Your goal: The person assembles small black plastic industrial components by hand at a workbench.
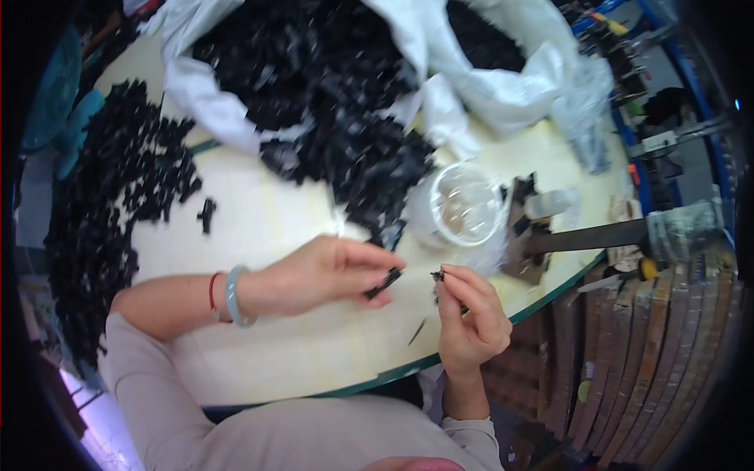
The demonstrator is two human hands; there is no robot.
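Between the thumb and fingers of my left hand (pixel 302 275) is a small black plastic part (pixel 383 283), slim and elongated. My right hand (pixel 473 318) pinches a tiny black piece (pixel 437 276) at its fingertips, a short gap away from the left one. Both hands are just above the cream tabletop (pixel 259 353). A thin dark sliver (pixel 417 330) lies on the table between them. Beyond my hands, a heap of black parts (pixel 361 157) spills out of a white sack (pixel 208 98). One loose black part (pixel 206 215) rests by itself left of the heap.
A clear plastic tub (pixel 458 206) stands behind my right hand, with a small white bottle (pixel 551 203) and a long dark metal bar (pixel 589 237) to its right. More black parts (pixel 94 228) cover the left side. Stacked brown boards (pixel 628 353) stand beyond the table's green edge.
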